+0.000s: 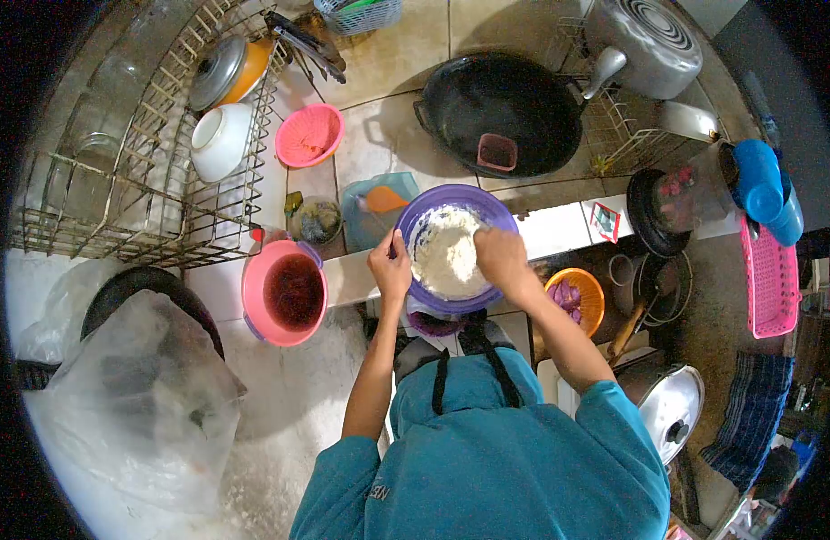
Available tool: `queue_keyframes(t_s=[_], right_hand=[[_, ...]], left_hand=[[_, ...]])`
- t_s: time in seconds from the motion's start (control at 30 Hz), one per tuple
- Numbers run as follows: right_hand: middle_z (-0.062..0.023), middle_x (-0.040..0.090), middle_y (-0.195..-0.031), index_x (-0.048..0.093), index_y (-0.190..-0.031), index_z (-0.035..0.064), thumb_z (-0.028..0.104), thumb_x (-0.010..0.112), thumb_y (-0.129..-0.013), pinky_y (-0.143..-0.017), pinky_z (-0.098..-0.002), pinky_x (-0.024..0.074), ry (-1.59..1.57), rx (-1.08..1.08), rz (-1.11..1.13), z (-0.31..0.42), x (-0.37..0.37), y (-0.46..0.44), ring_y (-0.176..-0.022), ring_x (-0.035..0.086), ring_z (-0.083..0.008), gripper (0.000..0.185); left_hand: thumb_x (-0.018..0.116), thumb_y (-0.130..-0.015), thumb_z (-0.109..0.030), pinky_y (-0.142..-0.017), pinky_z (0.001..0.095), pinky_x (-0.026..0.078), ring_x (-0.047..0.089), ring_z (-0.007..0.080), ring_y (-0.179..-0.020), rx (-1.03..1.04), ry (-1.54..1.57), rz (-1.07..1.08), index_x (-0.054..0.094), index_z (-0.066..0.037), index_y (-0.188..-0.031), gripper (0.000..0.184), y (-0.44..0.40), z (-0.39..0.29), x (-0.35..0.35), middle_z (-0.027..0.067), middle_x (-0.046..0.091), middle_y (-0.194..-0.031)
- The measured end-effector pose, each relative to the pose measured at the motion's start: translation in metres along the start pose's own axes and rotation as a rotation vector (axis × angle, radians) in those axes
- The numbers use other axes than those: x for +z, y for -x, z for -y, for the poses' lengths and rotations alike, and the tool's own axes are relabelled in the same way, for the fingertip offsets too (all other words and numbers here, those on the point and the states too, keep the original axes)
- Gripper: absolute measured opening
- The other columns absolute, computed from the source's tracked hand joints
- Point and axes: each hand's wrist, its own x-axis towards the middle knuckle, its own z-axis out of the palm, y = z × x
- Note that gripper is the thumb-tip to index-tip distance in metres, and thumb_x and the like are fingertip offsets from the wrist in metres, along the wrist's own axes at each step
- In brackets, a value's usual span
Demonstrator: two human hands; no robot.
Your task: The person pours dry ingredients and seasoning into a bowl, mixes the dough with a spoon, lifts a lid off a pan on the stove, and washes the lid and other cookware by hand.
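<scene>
A purple basin [509,209] with white flour-like mix [453,256] in it sits in front of me, at the edge of the tiled ledge. My left hand [390,267] is closed on the basin's left rim. Over the right side of the basin, my right hand [503,258] is curled into a fist just above the mix. Whatever it holds, if anything, is hidden by the fingers. Behind the basin lies a blue-green bag [361,236] with an orange utensil [386,200] on it.
To the left stands a pink basin [253,310] of dark red liquid, below a wire dish rack [176,193]. A black wok [496,99] and a pink strainer [309,135] are farther back. At right are an orange basket [595,292] of purple pieces and a lidded pot [662,405].
</scene>
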Motion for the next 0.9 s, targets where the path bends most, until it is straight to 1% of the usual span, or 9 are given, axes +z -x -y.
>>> queue_keyframes(t_s=[0.03, 0.13, 0.23, 0.33, 0.43, 0.53, 0.67, 0.73, 0.9], right_hand=[[-0.0139, 0.067, -0.08, 0.068, -0.079, 0.0082, 0.008, 0.055, -0.079, -0.061, -0.0361, 0.0537, 0.043, 0.052, -0.015, -0.005, 0.003, -0.007, -0.072, 0.067, -0.0287, 0.013], [-0.0139, 0.067, -0.079, 0.068, -0.079, 0.0085, 0.01, 0.056, -0.078, -0.061, -0.0359, 0.0536, 0.064, 0.095, -0.083, -0.014, 0.019, -0.015, -0.071, 0.068, -0.0281, 0.012], [-0.0155, 0.067, -0.08, 0.068, -0.079, 0.0087, 0.011, 0.056, -0.078, -0.061, -0.035, 0.0539, 0.04, 0.121, -0.005, -0.011, 0.029, 0.012, -0.073, 0.068, -0.027, 0.013], [-0.017, 0.067, -0.082, 0.068, -0.081, 0.007, 0.013, 0.057, -0.078, -0.063, -0.0361, 0.0542, 0.057, 0.155, 0.201, 0.011, 0.009, 0.039, -0.077, 0.068, -0.0293, 0.013], [-0.0219, 0.066, -0.085, 0.065, -0.087, 0.0004, 0.01, 0.055, -0.074, -0.069, -0.042, 0.0538, -0.13, 0.026, 0.333, 0.032, 0.007, 0.039, -0.078, 0.066, -0.0357, 0.019], [-0.0245, 0.065, -0.087, 0.065, -0.088, -0.0019, 0.01, 0.055, -0.073, -0.07, -0.0446, 0.0535, -0.238, 0.02, 0.304, 0.043, 0.013, 0.018, -0.079, 0.066, -0.0381, 0.022], [-0.0248, 0.065, -0.084, 0.064, -0.086, -0.0025, 0.009, 0.056, -0.072, -0.072, -0.0458, 0.0523, -0.319, 0.076, 0.127, 0.041, 0.015, 0.004, -0.078, 0.065, -0.0389, 0.02], [-0.0236, 0.065, -0.084, 0.064, -0.085, -0.0015, 0.01, 0.057, -0.072, -0.07, -0.0446, 0.0523, -0.297, 0.075, 0.142, 0.045, 0.008, 0.008, -0.077, 0.066, -0.0373, 0.018], [-0.0209, 0.066, -0.081, 0.064, -0.081, 0.0019, 0.01, 0.058, -0.073, -0.067, -0.0421, 0.0522, -0.165, -0.014, 0.174, 0.052, 0.018, 0.025, -0.077, 0.067, -0.0335, 0.013]], left_hand=[[0.056, -0.091, -0.019, -0.075, 0.0314, 0.048, 0.064, 0.0188, -0.084, -0.017, -0.012, 0.016, 0.063, 0.008, -0.105, 0.031, 0.001, -0.002, -0.002, 0.0212, 0.068, -0.093], [0.056, -0.091, -0.019, -0.076, 0.0314, 0.048, 0.065, 0.0198, -0.085, 0.008, 0.051, 0.012, 0.063, 0.006, -0.105, 0.03, 0.001, 0.0, -0.001, 0.0219, 0.067, -0.094], [0.055, -0.09, -0.014, -0.061, 0.0293, 0.046, 0.06, 0.0137, -0.067, 0.131, 0.075, -0.08, 0.064, 0.006, -0.104, 0.026, -0.001, 0.011, 0.007, 0.0217, 0.067, -0.08], [0.056, -0.09, -0.014, -0.056, 0.0301, 0.044, 0.057, 0.0125, -0.061, 0.085, 0.026, -0.11, 0.063, 0.006, -0.105, 0.026, 0.002, 0.007, 0.007, 0.0207, 0.066, -0.075], [0.057, -0.09, -0.015, -0.052, 0.0313, 0.041, 0.051, 0.0111, -0.057, 0.04, 0.029, -0.081, 0.063, 0.006, -0.105, 0.027, 0.001, 0.013, 0.009, 0.0192, 0.064, -0.07], [0.053, -0.093, -0.021, -0.069, 0.0318, 0.048, 0.061, 0.0147, -0.075, -0.023, -0.001, -0.01, 0.063, 0.005, -0.106, 0.031, 0.003, 0.005, 0.003, 0.0197, 0.068, -0.089], [0.053, -0.094, -0.023, -0.063, 0.0303, 0.046, 0.055, 0.0108, -0.068, 0.022, -0.004, -0.005, 0.064, 0.006, -0.102, 0.032, 0.001, 0.01, 0.002, 0.0127, 0.066, -0.077], [0.052, -0.095, -0.025, -0.058, 0.0293, 0.043, 0.049, 0.0089, -0.063, 0.107, 0.114, -0.061, 0.064, 0.006, -0.099, 0.034, 0.0, 0.018, 0.009, 0.0077, 0.062, -0.068], [0.052, -0.095, -0.026, -0.052, 0.0289, 0.036, 0.04, 0.0076, -0.058, 0.001, 0.027, 0.009, 0.063, 0.007, -0.097, 0.035, 0.001, 0.017, 0.003, 0.0024, 0.052, -0.061]])
